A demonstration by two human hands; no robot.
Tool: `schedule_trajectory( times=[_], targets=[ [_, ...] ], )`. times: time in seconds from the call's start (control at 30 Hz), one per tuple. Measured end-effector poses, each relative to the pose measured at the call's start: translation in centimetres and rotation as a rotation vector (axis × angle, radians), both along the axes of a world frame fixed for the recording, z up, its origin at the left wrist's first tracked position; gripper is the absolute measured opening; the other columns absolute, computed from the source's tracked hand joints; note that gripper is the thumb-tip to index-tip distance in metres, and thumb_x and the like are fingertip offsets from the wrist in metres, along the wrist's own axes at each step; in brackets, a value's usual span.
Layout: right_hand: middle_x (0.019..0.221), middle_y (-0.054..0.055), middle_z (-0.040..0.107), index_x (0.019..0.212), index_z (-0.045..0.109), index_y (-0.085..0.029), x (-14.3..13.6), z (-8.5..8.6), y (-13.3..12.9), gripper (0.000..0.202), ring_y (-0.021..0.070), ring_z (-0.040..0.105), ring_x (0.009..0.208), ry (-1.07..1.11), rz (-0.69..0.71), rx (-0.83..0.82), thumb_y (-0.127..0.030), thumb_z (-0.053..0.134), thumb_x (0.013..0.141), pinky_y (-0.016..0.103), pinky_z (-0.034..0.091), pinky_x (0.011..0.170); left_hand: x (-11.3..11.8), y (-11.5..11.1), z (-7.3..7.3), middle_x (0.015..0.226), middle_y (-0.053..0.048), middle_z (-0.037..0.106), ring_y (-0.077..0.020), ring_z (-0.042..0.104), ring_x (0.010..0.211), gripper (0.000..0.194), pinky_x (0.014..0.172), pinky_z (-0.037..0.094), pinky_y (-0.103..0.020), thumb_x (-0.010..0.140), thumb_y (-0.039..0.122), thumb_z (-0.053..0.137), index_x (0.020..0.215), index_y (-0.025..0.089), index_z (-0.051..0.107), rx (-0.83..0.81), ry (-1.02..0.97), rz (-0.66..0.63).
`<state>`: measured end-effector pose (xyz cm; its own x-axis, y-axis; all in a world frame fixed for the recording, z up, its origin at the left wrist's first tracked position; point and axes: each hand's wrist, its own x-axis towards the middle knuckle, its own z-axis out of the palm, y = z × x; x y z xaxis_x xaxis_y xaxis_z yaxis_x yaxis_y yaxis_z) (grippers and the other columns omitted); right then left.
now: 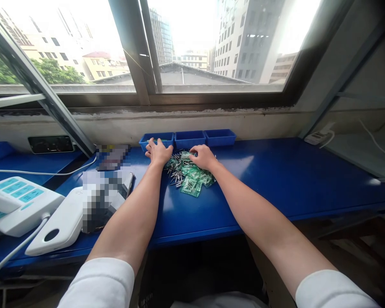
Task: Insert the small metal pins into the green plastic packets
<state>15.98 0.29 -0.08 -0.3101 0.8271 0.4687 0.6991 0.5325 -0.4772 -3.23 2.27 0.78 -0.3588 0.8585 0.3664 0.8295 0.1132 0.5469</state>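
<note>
My left hand (158, 152) reaches over the front of the left blue bin (143, 144), its fingers spread apart. Something thin and greenish shows inside that bin, partly hidden by the fingers. At the right side of a mixed pile, my right hand (204, 157) has its thumb and fingers curled at the edge of a small green plastic packet (186, 156). Further green packets (191, 184) of small pale pieces lie below it. Thin loose metal pins (176, 171) are heaped on the left of the pile, between my hands.
A middle bin (190, 139) and a right bin (220, 137) stand against the wall on the blue table (276, 179). On the left are a phone (50, 144), a white power strip (22, 201), a white rounded device (59, 222), cables and blurred items. A metal post (64, 119) rises there.
</note>
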Motion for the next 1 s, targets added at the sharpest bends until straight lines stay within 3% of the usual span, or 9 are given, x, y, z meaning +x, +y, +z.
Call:
schedule_trajectory(
  times=[0.13, 0.2, 0.37, 0.53, 0.67, 0.73, 0.83, 1.0],
  targets=[
    [0.116, 0.013, 0.063, 0.113, 0.064, -0.017, -0.1, 0.1, -0.2, 0.043, 0.0311, 0.048, 0.114, -0.173, -0.116, -0.047, -0.047, 0.056, 0.083, 0.041, 0.038, 0.096, 0.4, -0.9, 0.5, 0.139, -0.017, 0.044, -0.0391, 0.035, 0.128, 0.055, 0.103, 0.030, -0.056, 0.078, 0.043, 0.052, 0.125, 0.016, 0.056, 0.014, 0.087, -0.061],
    [0.123, 0.013, 0.060, 0.119, 0.061, -0.017, -0.2, 0.1, -0.3, 0.052, 0.0335, 0.044, 0.119, -0.259, -0.145, -0.111, -0.055, 0.050, 0.084, 0.045, 0.035, 0.098, 0.6, -1.2, 0.4, 0.128, -0.016, 0.056, -0.0350, 0.045, 0.122, 0.049, 0.101, 0.035, -0.048, 0.081, 0.042, 0.048, 0.119, 0.015, 0.061, -0.045, 0.146, -0.159],
    [0.119, 0.014, 0.062, 0.116, 0.061, -0.017, -0.3, 0.0, -0.1, 0.056, 0.0346, 0.045, 0.119, -0.318, -0.154, -0.205, -0.060, 0.046, 0.084, 0.046, 0.035, 0.095, 1.6, -2.0, -0.5, 0.124, -0.012, 0.060, -0.0279, 0.053, 0.117, 0.048, 0.100, 0.038, -0.033, 0.086, 0.044, 0.042, 0.117, 0.014, 0.063, -0.161, 0.211, -0.467],
    [0.108, 0.011, 0.065, 0.107, 0.060, -0.018, -0.1, -0.3, 0.2, 0.048, 0.0299, 0.051, 0.110, -0.165, -0.177, -0.157, -0.053, 0.063, 0.075, 0.039, 0.038, 0.088, 2.2, -2.4, -0.8, 0.111, -0.009, 0.067, -0.0284, 0.059, 0.106, 0.040, 0.091, 0.043, -0.033, 0.086, 0.042, 0.041, 0.104, 0.019, 0.070, -0.148, 0.223, -0.543],
    [0.091, 0.005, 0.067, 0.094, 0.060, -0.019, 0.2, -0.2, 0.2, 0.030, 0.0228, 0.058, 0.091, 0.003, -0.111, -0.114, -0.036, 0.069, 0.070, 0.032, 0.042, 0.077, 2.3, -2.4, -0.7, 0.105, -0.007, 0.069, -0.0276, 0.061, 0.100, 0.034, 0.088, 0.044, -0.033, 0.083, 0.043, 0.048, 0.090, 0.021, 0.072, -0.037, 0.194, -0.568],
    [0.082, 0.002, 0.066, 0.086, 0.060, -0.018, 0.3, -0.1, 0.2, 0.021, 0.0174, 0.059, 0.077, 0.138, -0.044, -0.099, -0.029, 0.068, 0.071, 0.028, 0.042, 0.070, 2.3, -2.5, -0.5, 0.102, -0.007, 0.070, -0.0269, 0.061, 0.097, 0.031, 0.086, 0.044, -0.033, 0.080, 0.043, 0.053, 0.088, 0.021, 0.072, 0.014, 0.117, -0.575],
    [0.072, 0.000, 0.063, 0.079, 0.059, -0.018, 0.4, 0.0, 0.5, 0.019, 0.0137, 0.057, 0.065, 0.354, 0.034, -0.085, -0.030, 0.069, 0.070, 0.025, 0.043, 0.062, 2.2, -2.6, -0.2, 0.089, -0.006, 0.071, -0.0241, 0.063, 0.085, 0.030, 0.078, 0.046, -0.031, 0.074, 0.044, 0.061, 0.086, 0.018, 0.071, 0.067, -0.067, -0.603],
    [0.073, 0.001, 0.066, 0.078, 0.063, -0.016, 0.5, 0.0, 1.3, 0.022, 0.0152, 0.060, 0.067, 0.646, 0.193, -0.139, -0.032, 0.071, 0.065, 0.028, 0.048, 0.066, 2.2, -2.0, -0.3, 0.075, -0.005, 0.069, -0.0183, 0.061, 0.070, 0.029, 0.065, 0.047, -0.028, 0.068, 0.041, 0.067, 0.081, 0.015, 0.069, 0.153, -0.366, -0.651]
  ],
)
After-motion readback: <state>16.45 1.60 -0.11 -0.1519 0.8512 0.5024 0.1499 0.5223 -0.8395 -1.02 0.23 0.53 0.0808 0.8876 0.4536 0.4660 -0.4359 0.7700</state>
